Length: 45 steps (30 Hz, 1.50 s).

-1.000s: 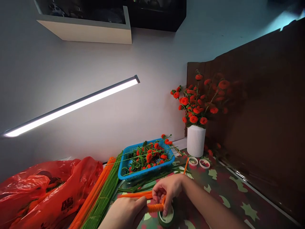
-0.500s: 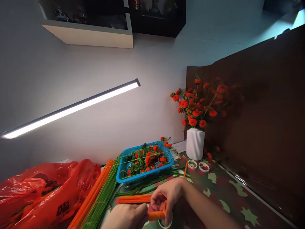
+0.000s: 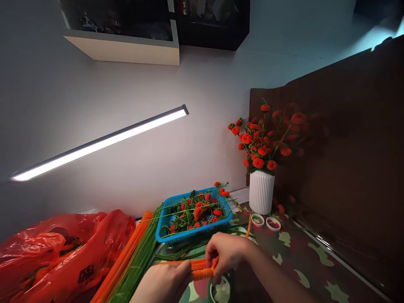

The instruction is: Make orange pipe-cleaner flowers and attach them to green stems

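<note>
An orange pipe cleaner, wound into a tight coil, stretches between my two hands low in the middle of the view. My left hand is closed on the coil's left end. At its right end, my right hand pinches the coil, and a short orange length sticks up by its fingers. Behind them, a bundle of straight orange pipe cleaners lies on the table, partly covered by both hands. A green-edged tape roll sits just below my right hand. Fingertips are partly hidden.
A blue basket holds orange flowers with green stems. Long orange pipe cleaners and green ones lie left of it, beside a red plastic bag. A white vase of flowers and two white rings stand right.
Both hands have shifted slightly, my right hand a little up and right. More of the tape roll now shows below the coil. The coil is still held between them.
</note>
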{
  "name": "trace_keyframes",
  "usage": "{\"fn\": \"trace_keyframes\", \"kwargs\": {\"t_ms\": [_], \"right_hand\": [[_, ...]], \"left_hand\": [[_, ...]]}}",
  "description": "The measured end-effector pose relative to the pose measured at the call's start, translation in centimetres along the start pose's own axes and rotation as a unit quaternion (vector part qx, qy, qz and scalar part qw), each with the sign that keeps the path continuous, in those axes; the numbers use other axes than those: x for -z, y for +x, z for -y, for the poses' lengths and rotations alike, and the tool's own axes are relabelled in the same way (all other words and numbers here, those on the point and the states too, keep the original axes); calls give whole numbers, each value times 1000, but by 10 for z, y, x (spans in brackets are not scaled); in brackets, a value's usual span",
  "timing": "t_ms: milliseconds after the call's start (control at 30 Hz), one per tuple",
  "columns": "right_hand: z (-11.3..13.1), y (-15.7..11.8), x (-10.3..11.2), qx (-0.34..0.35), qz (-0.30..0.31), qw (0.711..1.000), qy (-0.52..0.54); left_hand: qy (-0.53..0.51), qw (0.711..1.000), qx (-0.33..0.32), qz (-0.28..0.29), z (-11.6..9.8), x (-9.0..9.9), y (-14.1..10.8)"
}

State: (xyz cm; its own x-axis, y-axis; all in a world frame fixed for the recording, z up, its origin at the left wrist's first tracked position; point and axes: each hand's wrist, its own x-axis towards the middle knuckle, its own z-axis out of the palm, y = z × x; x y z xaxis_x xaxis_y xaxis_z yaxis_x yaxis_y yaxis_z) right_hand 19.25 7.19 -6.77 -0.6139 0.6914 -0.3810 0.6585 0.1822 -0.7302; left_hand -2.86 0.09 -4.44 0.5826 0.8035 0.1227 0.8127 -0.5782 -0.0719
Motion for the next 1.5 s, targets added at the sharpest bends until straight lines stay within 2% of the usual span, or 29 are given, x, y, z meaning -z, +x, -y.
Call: {"fn": "trace_keyframes", "kwargs": {"t_ms": [100,200,267,367,500,700,800,900,967,1067,1167,1267,1333,1400,1500], "right_hand": [[9,-7,-3,11,-89,995,-36],[15,-8,-4,27,-151,987,-39],[17,-7,-4,55,-202,977,-48],[18,-6,-4,97,-263,958,-61],[20,-7,-2,124,-296,945,-58],[28,-11,2,148,-346,926,-40],[31,-11,2,189,-405,894,-36],[33,-14,0,249,-457,852,-58],[35,-17,0,275,-465,838,-79],[40,-23,2,274,-462,840,-78],[47,-28,0,260,-466,845,-35],[54,-30,-6,272,-490,827,32],[58,-31,-12,288,-509,809,66],[60,-32,-17,307,-512,797,87],[62,-34,-19,345,-486,792,134]], "left_hand": [[10,999,36,20,-2,7,3],[17,994,90,58,-4,15,6],[8,991,122,58,-3,17,7],[-10,989,146,33,-1,15,7],[-25,990,139,-8,4,8,7],[-21,984,132,-114,10,-2,6],[-47,975,149,-160,9,-5,3],[-91,967,161,-174,5,-6,1],[-114,964,157,-182,4,-6,0],[-118,959,138,-216,3,-5,0],[-96,949,124,-273,3,-3,-1],[-103,931,120,-329,2,-1,-2],[-150,917,116,-352,1,1,-2],[-233,898,125,-352,-2,4,-1],[-405,837,168,-327,-9,10,0]]}}
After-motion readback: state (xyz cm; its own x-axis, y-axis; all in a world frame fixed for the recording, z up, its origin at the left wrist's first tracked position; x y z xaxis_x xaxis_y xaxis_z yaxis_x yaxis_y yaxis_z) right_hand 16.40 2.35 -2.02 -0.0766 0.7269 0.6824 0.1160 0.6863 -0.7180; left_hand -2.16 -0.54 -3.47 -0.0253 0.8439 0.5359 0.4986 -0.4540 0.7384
